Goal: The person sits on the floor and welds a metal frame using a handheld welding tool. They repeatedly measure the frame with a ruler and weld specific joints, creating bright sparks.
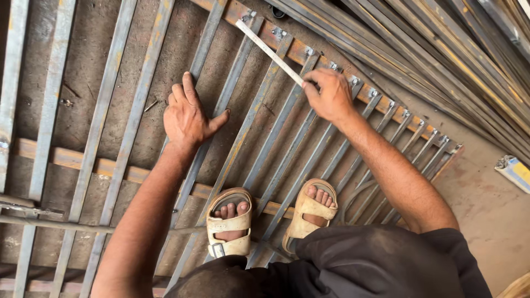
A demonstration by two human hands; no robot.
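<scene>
At the far left of the frame I see long rusty bars of a flat metal grille (99, 118) lying on the dirt floor (486, 204), crossed by a flat strip at mid-left. Left of centre, my left hand (186, 115) lies released, palm down and fingers spread, pressed on one of the slanting bars. Below it, at lower centre, both feet in tan sandals (229, 223) stand on the bars. Right of centre, my right hand (330, 95) pinches the near end of a thin pale metal ruler (269, 52), which runs up and left across the bars to the grille's top rail (298, 51) with its row of bolts. In the upper right, a stack of loose steel bars (441, 49) lies beside the grille.
</scene>
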